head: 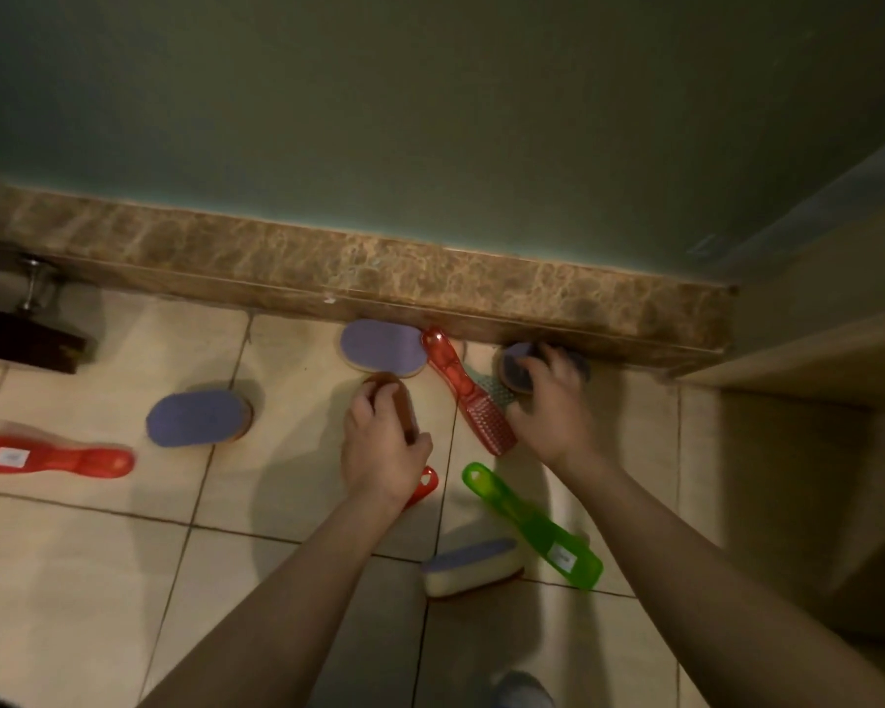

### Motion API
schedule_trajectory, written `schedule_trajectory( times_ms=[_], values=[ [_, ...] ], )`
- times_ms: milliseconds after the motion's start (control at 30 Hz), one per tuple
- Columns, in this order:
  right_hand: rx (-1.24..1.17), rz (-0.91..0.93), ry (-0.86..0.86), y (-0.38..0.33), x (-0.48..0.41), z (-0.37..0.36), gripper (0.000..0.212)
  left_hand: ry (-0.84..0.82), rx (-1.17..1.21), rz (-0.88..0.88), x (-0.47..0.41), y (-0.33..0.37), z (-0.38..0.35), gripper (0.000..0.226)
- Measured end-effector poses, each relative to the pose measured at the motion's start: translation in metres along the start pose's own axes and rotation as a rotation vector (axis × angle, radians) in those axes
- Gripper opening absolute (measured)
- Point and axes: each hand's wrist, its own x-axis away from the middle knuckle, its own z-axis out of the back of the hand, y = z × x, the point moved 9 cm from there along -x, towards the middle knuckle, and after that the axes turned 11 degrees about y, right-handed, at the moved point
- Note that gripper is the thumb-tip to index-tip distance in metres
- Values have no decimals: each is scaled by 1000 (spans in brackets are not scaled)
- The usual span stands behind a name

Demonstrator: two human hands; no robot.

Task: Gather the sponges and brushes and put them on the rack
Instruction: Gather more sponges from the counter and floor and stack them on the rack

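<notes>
Floor tiles (98,580) underfoot, marbled skirting (277,268) behind, looking down on a job hardly begun. Seeing no rack anywhere, so counting nothing as put away. Leaving loose for now: a lone purple sponge (198,419) and a far red brush (47,454) well off to the left, a wall-side purple sponge (381,347) against the skirting, a green brush (532,528) and an edge-up sponge (471,567) nearer the body.

Working both hands at once, apart from each other, with a middle red brush (463,390) lying between them. Curling the left hand (384,442) round a brown-backed sponge (387,393) — possibly pinning a red handle (425,485) beneath the wrist as well, though hard telling through the blur. Closing the right hand (547,406) over a dark sponge (519,367) tight to the skirting, fingers bent around it — not showing any lift yet.
</notes>
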Motion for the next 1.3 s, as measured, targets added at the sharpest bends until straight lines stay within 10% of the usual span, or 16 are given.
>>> schedule_trajectory(
  times_ms=[400,600,833,967,1300],
  values=[
    [254,-23,-11,10,-6,-17,85,81,-85,17,3,-13,-10,106],
    [468,46,25,12,-9,-12,57,33,-168,17,2,-17,-17,121],
    [345,-12,72,11,8,-3,57,-6,-176,-5,8,-11,-18,93],
    [102,-97,126,3,21,11,75,21,-107,16,13,-4,-8,56],
    [-854,-700,-128,-47,62,48,37,-48,372,124,33,47,66,25]
  ],
)
